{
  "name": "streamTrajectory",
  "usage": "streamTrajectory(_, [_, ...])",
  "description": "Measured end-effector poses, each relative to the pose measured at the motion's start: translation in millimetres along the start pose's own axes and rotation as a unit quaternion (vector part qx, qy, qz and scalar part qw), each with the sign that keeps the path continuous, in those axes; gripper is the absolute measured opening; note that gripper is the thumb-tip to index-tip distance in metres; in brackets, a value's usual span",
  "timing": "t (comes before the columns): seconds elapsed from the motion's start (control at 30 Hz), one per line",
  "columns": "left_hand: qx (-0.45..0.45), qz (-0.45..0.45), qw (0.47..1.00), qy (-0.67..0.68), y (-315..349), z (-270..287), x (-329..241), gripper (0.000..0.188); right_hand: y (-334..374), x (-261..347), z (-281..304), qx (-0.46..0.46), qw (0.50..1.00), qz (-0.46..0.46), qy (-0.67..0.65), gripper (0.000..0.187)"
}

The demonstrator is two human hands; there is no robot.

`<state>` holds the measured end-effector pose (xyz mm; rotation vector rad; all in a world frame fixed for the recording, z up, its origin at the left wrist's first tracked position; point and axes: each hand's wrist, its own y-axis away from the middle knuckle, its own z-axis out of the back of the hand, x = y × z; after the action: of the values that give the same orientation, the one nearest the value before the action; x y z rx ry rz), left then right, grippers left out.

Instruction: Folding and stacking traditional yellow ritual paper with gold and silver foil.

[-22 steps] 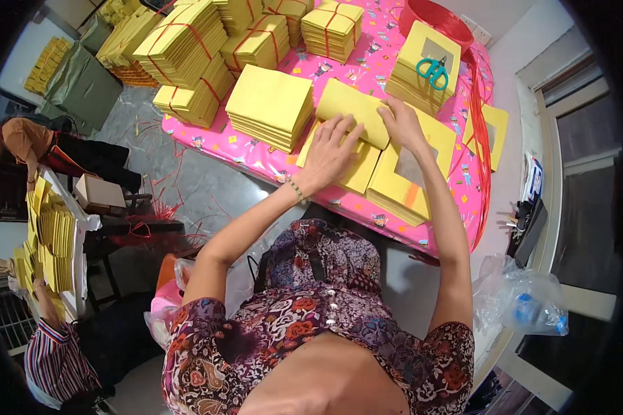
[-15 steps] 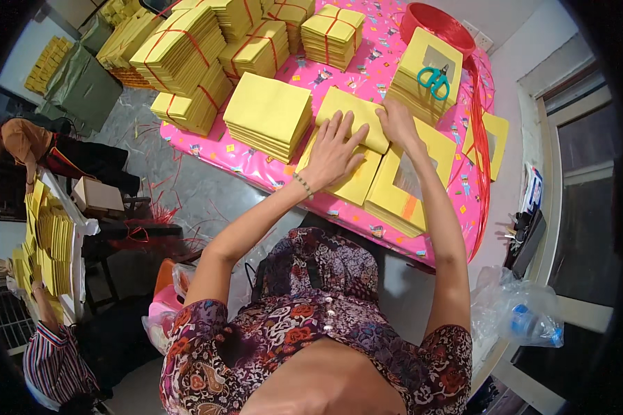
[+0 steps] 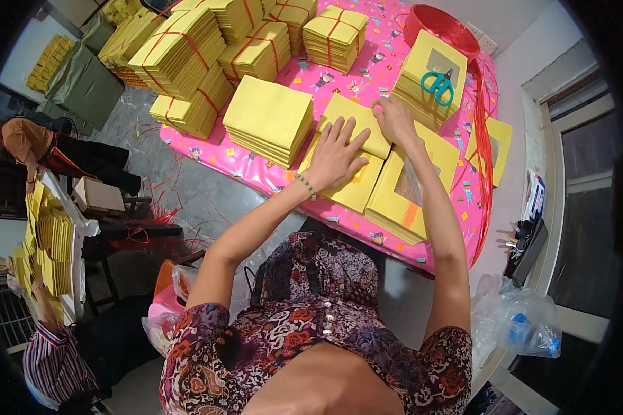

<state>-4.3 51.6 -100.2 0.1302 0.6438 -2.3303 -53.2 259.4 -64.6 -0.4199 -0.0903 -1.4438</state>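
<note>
My left hand [image 3: 336, 160] lies flat, fingers spread, on a yellow paper bag [image 3: 356, 191] that has its far part folded over. Beside it, my right hand [image 3: 397, 123] has its fingers curled down at the far right corner of that fold; the fingertips are partly hidden. Under my right forearm sits a stack of yellow bags with clear windows [image 3: 392, 206]. Left of my left hand stands a neat pile of folded yellow bags [image 3: 266, 121].
Bundles tied with red string [image 3: 334, 38] fill the far left of the pink table [image 3: 259, 166]. Teal scissors [image 3: 437, 88] rest on a windowed stack at the far right, near a red basin [image 3: 441, 29] and hanging red strings [image 3: 480, 166]. Two people work at the left.
My right hand has shifted slightly left along the fold. My left hand stays pressed flat on the bag. The view has moved a little.
</note>
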Motion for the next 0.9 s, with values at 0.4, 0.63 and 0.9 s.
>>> streamTrajectory(0.4, [0.008, 0.005, 1.0, 0.01, 1, -2, -1, 0.059, -16, 0, -18, 0.084, 0.988, -0.006, -0.13, 0.031])
streamTrajectory(0.63, [0.003, 0.003, 1.0, 0.011, 0, -9, 1, 0.056, 0, 10, -8, -0.003, 0.996, 0.02, -0.092, 0.026])
streamTrajectory(0.9, [0.007, 0.009, 1.0, 0.01, 2, -9, 3, 0.056, 85, 52, 36, 0.11, 0.99, 0.043, 0.073, 0.028])
